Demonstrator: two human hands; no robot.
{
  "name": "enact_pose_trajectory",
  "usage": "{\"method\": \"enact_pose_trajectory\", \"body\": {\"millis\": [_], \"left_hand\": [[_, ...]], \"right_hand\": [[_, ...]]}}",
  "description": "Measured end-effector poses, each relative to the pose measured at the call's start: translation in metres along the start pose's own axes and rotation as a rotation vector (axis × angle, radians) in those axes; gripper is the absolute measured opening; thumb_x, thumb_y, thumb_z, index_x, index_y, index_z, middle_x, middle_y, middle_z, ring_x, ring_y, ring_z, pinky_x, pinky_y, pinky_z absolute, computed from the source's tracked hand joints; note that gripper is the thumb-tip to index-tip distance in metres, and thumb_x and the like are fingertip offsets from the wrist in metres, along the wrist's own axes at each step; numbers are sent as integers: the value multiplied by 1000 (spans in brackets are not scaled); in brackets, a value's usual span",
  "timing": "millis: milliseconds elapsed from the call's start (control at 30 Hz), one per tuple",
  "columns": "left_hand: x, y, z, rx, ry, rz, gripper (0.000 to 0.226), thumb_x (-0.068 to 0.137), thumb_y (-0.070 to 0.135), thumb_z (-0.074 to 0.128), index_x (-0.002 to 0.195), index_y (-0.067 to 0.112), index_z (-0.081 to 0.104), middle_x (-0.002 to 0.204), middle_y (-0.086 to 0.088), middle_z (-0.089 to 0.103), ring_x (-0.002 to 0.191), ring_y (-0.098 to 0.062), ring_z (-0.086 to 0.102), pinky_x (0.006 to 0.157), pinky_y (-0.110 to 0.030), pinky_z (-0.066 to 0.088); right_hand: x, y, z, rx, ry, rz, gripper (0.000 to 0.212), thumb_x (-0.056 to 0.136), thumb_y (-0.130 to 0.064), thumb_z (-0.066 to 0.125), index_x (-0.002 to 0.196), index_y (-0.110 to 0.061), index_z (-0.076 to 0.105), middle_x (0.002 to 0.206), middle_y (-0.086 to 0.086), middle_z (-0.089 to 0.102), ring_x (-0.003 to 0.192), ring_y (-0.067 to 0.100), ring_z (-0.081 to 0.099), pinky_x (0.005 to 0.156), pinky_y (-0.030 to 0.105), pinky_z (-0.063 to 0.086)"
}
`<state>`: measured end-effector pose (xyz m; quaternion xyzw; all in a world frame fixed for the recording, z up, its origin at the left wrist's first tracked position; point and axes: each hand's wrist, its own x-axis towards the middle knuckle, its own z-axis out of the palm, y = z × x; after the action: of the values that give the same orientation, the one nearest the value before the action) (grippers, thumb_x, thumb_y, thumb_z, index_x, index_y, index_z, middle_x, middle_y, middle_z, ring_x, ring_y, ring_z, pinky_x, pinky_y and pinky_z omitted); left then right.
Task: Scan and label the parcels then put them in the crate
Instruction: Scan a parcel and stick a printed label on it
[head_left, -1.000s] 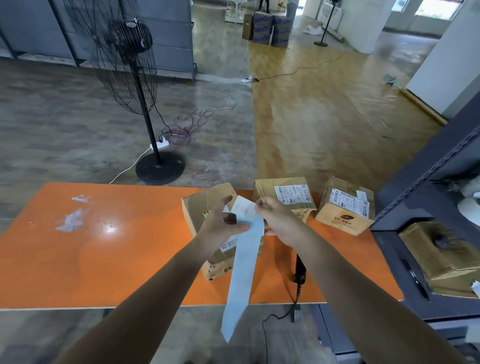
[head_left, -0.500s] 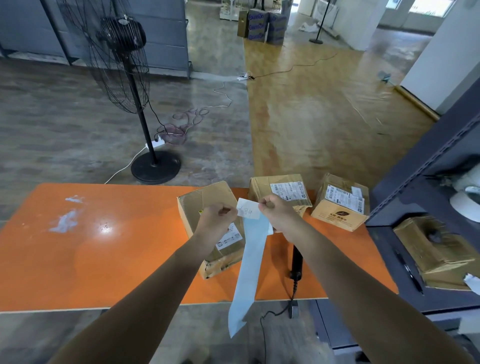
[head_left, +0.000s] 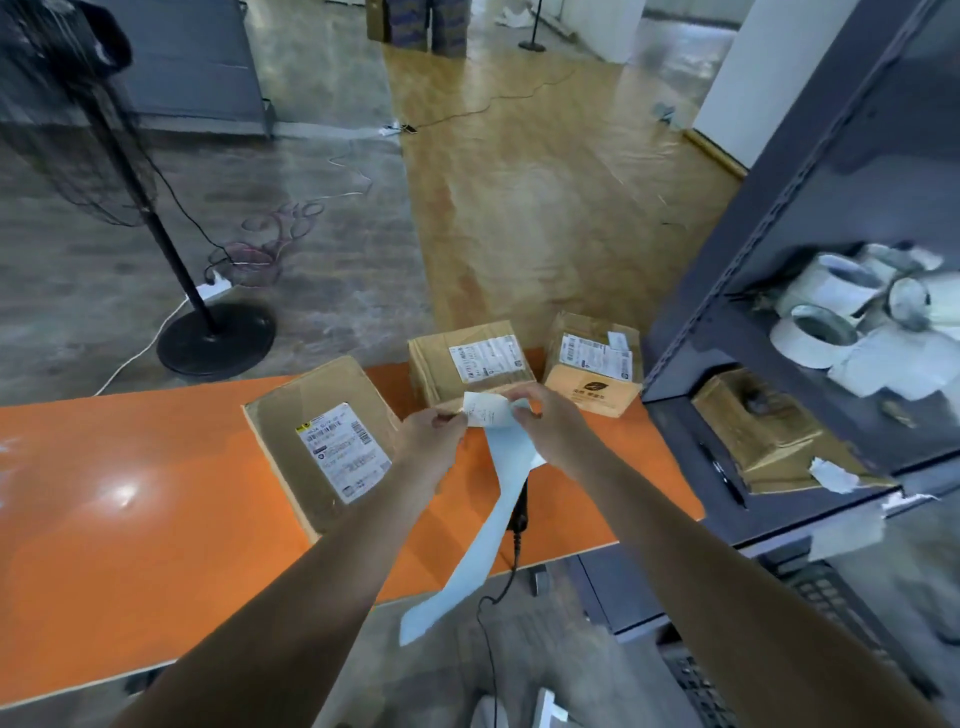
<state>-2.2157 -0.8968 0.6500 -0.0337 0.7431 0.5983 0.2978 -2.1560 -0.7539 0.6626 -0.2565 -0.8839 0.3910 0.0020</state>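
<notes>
Three cardboard parcels sit on the orange table (head_left: 130, 519): a large one (head_left: 322, 441) at the left, a middle one (head_left: 467, 364) and a smaller one (head_left: 592, 371) at the right, each bearing a printed shipping label. Above the table, between the parcels, my left hand (head_left: 434, 431) pinches the edge of a small white label (head_left: 485, 410). My right hand (head_left: 545, 421) grips the pale blue backing strip (head_left: 488, 525), which hangs down past the table's front edge. A black corded scanner (head_left: 519, 512) lies on the table behind the strip, partly hidden.
A dark metal shelf unit (head_left: 753, 291) stands at the right, holding white label rolls (head_left: 841, 312), a cardboard box (head_left: 753, 431) and a pen (head_left: 722, 473). A black pedestal fan (head_left: 213, 338) stands on the floor beyond the table, with cables around it.
The view has swung left and down, so the parcels' tops show more. My hands have drawn slightly apart, and the white label is peeled further off the backing strip.
</notes>
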Motion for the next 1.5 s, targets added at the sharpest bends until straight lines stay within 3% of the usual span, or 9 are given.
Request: {"method": "enact_pose_trajectory", "body": {"millis": [67,233,400,500,967,1100,1200,1300,1500], "left_hand": [[5,-2,18,19,4,-11,21,88,19,58,68,15,57,65,-5,55,64,-20,50,63,-33,42],[13,-6,53,34,-32,-15,20,94,15,57,75,17,61,82,-9,60,76,-21,56,60,-28,43],[21,-13,82,9,-47,-105,11,94,13,58,86,10,65,81,-4,62,73,-14,59,60,-24,45],[25,-18,94,-16,-47,-153,14,95,11,59,82,10,63,79,-4,58,68,-13,55,59,-22,43],[39,-37,91,-18,5,-248,7,96,17,59,98,10,61,90,-3,62,80,-13,58,74,-29,48],[40,-39,83,-20,10,-239,11,95,18,60,84,16,61,88,-1,63,80,-12,60,78,-31,47],[40,-38,74,-33,8,-231,10,95,19,61,85,16,63,87,-1,65,76,-10,61,74,-30,48],[37,-34,60,-62,12,-211,7,94,19,62,89,14,64,87,0,66,77,-10,62,65,-27,48],[28,-26,23,-96,26,-142,9,94,18,62,95,9,65,83,-2,64,74,-11,60,65,-25,48]], "right_hand": [[-3,16,-8,-12,11,32,26,102,-18,48,126,-24,58,108,8,59,58,12,45,48,23,33],[-1,60,-26,-34,97,148,45,101,-19,48,143,-27,36,86,15,57,63,25,49,55,32,37],[8,108,-29,-173,141,233,45,96,-22,56,137,-24,38,105,12,64,94,35,62,76,40,51],[12,133,-19,-257,97,227,42,93,-26,58,131,-27,39,106,8,68,98,34,63,86,45,50],[22,158,16,-310,29,244,41,88,-39,67,118,-28,43,94,-5,69,88,22,65,82,34,30],[24,154,15,-219,9,275,43,86,-48,67,118,-26,48,102,-7,63,98,17,59,84,36,32],[26,142,14,-158,110,233,33,95,-46,52,115,-20,59,110,-4,64,107,18,58,91,38,43],[29,120,14,124,104,221,37,99,-38,48,102,-7,67,102,10,70,97,27,64,85,43,52],[29,62,25,548,-9,237,12,96,-28,60,90,-19,64,84,2,67,74,14,60,76,33,51]]}}
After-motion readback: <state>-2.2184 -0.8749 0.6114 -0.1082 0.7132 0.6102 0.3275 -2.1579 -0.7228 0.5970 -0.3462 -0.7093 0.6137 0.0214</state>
